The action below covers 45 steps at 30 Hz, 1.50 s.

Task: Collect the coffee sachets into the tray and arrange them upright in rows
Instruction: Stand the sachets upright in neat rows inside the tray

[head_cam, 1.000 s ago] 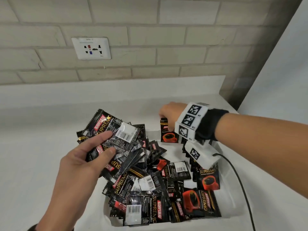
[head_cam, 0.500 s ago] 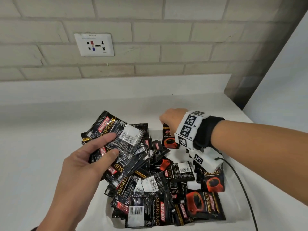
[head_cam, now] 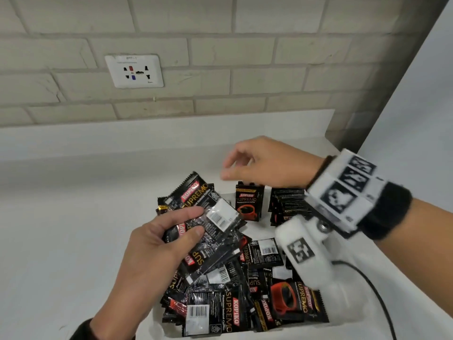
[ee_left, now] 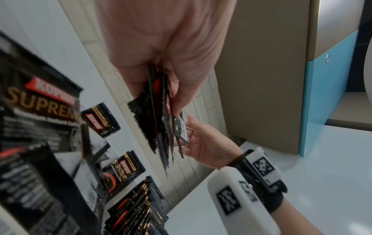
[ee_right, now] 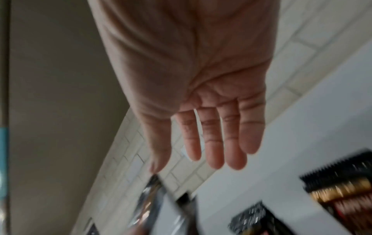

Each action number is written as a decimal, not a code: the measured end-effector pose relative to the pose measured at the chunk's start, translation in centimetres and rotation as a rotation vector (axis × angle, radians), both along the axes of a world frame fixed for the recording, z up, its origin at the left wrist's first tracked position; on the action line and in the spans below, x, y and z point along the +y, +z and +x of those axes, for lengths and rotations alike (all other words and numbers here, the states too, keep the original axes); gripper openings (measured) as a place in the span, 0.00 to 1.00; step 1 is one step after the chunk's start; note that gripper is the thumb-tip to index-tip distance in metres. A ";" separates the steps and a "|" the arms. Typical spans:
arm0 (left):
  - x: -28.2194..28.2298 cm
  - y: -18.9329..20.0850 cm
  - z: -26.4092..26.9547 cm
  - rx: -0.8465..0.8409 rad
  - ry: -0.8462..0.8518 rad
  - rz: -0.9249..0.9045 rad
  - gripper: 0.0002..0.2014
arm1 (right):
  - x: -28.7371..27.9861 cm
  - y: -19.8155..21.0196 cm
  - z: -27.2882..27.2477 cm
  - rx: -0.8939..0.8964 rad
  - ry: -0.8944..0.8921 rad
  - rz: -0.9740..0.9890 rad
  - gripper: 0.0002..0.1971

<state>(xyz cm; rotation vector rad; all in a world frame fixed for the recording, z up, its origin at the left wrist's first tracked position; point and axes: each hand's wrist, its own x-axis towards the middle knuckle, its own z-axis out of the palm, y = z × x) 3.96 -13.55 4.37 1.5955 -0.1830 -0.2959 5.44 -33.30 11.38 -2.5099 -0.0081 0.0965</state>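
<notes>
My left hand (head_cam: 193, 223) grips a fanned bundle of black Kopiko sachets (head_cam: 208, 217) above the left part of the white tray (head_cam: 269, 333). The left wrist view shows the bundle (ee_left: 159, 127) edge-on between thumb and fingers. My right hand (head_cam: 232, 169) hovers empty above the tray's far end, close to the bundle's top, and its fingers (ee_right: 213, 143) are straight and relaxed. Just below it one sachet (head_cam: 247, 202) stands upright. A row of upright sachets (head_cam: 289, 204) stands to its right. Several loose sachets (head_cam: 245, 290) lie piled in the tray's near part.
The tray sits on a white counter (head_cam: 61, 241) against a brick wall with a socket (head_cam: 134, 71). A black cable (head_cam: 377, 298) runs from my right wrist across the tray's right side. A white panel (head_cam: 416, 119) rises at the right.
My right hand has let go of the upright sachet at the tray's far end and risen, now empty. The left hand still holds its bundle.
</notes>
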 end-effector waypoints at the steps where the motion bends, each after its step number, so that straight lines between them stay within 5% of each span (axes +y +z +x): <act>1: -0.4 0.1 -0.2 -0.009 -0.025 -0.007 0.14 | 0.5 0.0 -1.3 0.044 0.018 0.085 0.16; 13: -2.4 -0.3 -1.5 -0.116 -0.176 -0.076 0.34 | -0.8 -5.0 -7.5 0.023 -0.264 0.730 0.05; 17: -2.3 -0.7 -1.4 -0.156 -0.199 0.042 0.34 | -1.7 -3.7 -8.8 -0.133 -0.273 0.662 0.04; 20: -2.3 -0.9 -1.4 -0.126 -0.225 0.051 0.34 | -1.1 -2.5 -9.6 -0.028 -0.016 0.390 0.08; 23: -2.7 -1.1 -1.5 -0.115 -0.247 0.045 0.40 | 0.0 -2.8 -9.6 0.000 0.033 0.150 0.04; 30: -1.9 -1.3 -1.5 0.073 -0.388 -0.163 0.44 | -0.3 -3.8 -9.2 -0.034 -0.181 0.429 0.08; 34: -1.9 -1.4 -1.6 0.044 -0.394 -0.113 0.43 | -0.5 -4.9 -9.2 0.001 -0.253 0.676 0.07; 42: -2.6 -2.0 -1.7 0.058 -0.281 -0.087 0.36 | -0.7 -6.2 -9.5 -0.018 -0.330 0.664 0.19; 45: -2.6 -2.5 -1.4 0.087 -0.248 -0.096 0.40 | -1.3 -6.4 -9.8 -0.029 -0.378 0.728 0.16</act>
